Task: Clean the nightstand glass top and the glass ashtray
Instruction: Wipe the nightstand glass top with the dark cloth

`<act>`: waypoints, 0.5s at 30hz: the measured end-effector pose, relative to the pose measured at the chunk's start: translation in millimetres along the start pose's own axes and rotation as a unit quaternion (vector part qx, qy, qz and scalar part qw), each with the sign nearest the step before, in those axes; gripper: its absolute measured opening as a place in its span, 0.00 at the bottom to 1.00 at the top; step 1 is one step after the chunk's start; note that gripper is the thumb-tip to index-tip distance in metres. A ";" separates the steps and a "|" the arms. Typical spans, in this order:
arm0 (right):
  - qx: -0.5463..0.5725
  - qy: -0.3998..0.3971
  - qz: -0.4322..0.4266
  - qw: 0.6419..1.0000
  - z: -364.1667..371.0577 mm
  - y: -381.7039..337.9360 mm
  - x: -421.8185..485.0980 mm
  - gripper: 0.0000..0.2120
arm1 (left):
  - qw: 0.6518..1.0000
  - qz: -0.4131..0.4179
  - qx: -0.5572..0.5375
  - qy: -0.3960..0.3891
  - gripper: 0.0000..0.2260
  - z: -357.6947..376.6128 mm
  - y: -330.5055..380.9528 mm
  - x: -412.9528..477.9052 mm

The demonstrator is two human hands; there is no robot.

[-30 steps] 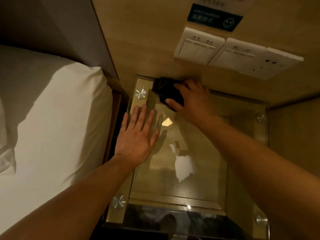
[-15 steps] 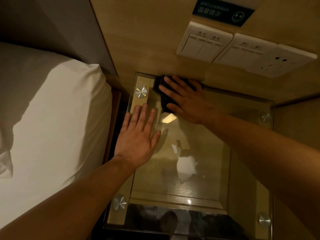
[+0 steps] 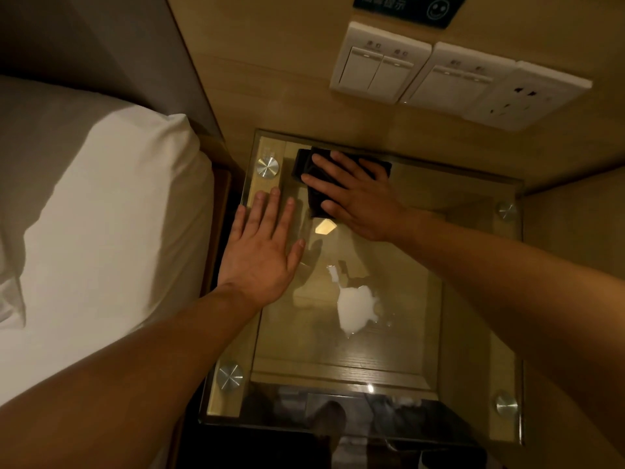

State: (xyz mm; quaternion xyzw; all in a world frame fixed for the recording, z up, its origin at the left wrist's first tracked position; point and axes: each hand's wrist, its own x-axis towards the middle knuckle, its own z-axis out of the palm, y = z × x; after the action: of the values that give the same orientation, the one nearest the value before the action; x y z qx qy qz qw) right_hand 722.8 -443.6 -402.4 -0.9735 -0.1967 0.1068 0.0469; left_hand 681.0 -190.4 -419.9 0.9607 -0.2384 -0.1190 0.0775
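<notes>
Near edge: the glass top (image 3: 389, 340) of the bench is seen from above, with a round metal stud (image 3: 230, 376) at the near left corner and another (image 3: 506, 405) at the near right.
Glare: a bright white reflection (image 3: 355, 309) is seen on the middle of the glass.
Left hand (image 3: 262, 250): laid flat, palm down, on the left side of the glass; its fingers (image 3: 270, 208) are extended and slightly spread, with nothing held.
Bed (image 3: 101, 231): white bedding is seen just left of the bench.
Right hand (image 3: 360, 198): pressed flat on a dark cloth (image 3: 306, 164), fingers (image 3: 324, 186) spread over it, pointed left.
Cloth: lies on the far left part of the glass, close to the wall, just right of the far left stud (image 3: 267, 167).
Wall: light switches (image 3: 380, 62) and a socket (image 3: 527, 96) are mounted above the bench.
Ashtray: cannot be found in view.
</notes>
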 end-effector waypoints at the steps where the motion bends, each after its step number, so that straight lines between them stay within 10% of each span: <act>1: 0.001 -0.002 -0.001 1.000 0.3 -1.8 -4.1 0.25 | 1.000 0.000 -0.001 0.000 0.32 -0.4 0.1 -0.1; 15: -0.031 -0.002 -0.007 0.999 20.3 -39.2 -67.1 0.26 | 1.000 0.002 -0.006 -0.001 0.32 -3.6 0.2 -0.8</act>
State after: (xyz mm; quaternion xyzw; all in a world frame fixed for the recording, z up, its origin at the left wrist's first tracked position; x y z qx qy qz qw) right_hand 643.2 -432.9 -404.2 -0.9730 -0.2064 0.1022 0.0168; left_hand 681.1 -189.9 -416.2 0.9596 -0.2398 -0.1215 0.0835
